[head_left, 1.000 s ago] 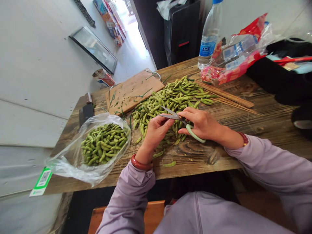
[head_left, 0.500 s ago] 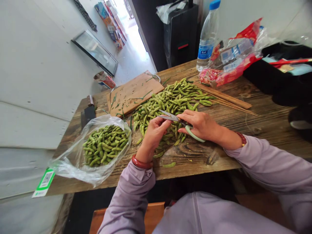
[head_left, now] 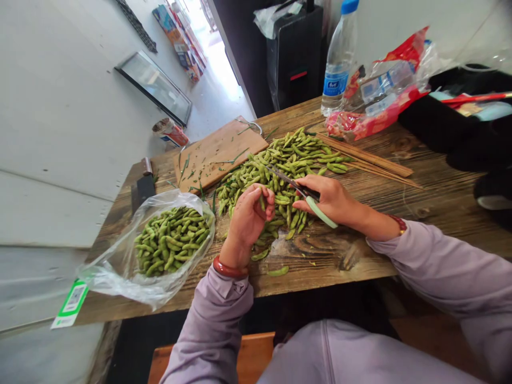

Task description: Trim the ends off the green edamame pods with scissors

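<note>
My left hand (head_left: 248, 217) is closed round an edamame pod (head_left: 262, 201), which shows between the fingers. In my right hand (head_left: 328, 198) is a pair of scissors (head_left: 320, 213) with pale green handles, its blades pointing left over the pods. A large heap of edamame pods (head_left: 300, 152) spreads across the table behind both hands. To the left of my left hand, a clear plastic bag (head_left: 120, 285) holds more pods (head_left: 172, 240). One loose pod (head_left: 278, 271) lies near the table's front edge.
Beyond the bag are a cleaver (head_left: 143, 192) and a wooden cutting board (head_left: 224, 146) with green scraps. Bamboo skewers (head_left: 372, 160) lie right of the heap. A water bottle (head_left: 336, 69), red plastic packaging (head_left: 380, 120) and a black bag (head_left: 436, 128) stand at the back right of the wooden table (head_left: 368, 261).
My left hand has turned palm upward and moved slightly away from the blades, with a pod in its fingers. The scissors have swung, their tips now pointing farther up over the heap.
</note>
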Motion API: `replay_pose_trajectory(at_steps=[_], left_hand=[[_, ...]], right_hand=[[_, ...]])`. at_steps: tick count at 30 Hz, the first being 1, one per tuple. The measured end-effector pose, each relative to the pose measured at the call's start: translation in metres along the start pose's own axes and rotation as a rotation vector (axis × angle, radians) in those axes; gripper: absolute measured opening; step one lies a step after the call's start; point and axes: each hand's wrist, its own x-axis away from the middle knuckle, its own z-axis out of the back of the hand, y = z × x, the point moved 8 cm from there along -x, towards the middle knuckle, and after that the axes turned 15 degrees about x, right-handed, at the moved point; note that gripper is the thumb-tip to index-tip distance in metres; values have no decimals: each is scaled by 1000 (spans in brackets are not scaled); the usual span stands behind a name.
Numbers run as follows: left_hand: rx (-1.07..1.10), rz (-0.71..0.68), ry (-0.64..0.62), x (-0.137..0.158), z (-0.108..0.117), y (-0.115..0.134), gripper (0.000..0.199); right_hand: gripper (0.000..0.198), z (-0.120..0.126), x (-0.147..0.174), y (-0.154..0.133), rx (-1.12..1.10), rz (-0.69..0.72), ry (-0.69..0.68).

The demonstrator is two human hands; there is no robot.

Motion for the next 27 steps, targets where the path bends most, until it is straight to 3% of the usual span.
replay_pose_trajectory(at_steps=[7, 13, 20, 27], left_hand=[[86, 52, -49, 0, -8, -14, 22], [36, 95, -94, 0, -11, -22, 23], [-261, -133, 79, -2, 10, 0, 22], [-478, -39, -23, -1, 10, -13, 34]], right_hand=[[23, 0, -1, -7, -127, -40, 19], [20, 1, -1, -13, -161, -65, 18], [27, 2, 1, -19, -98, 24, 12], [30, -2, 8, -31, -11, 142, 3]])
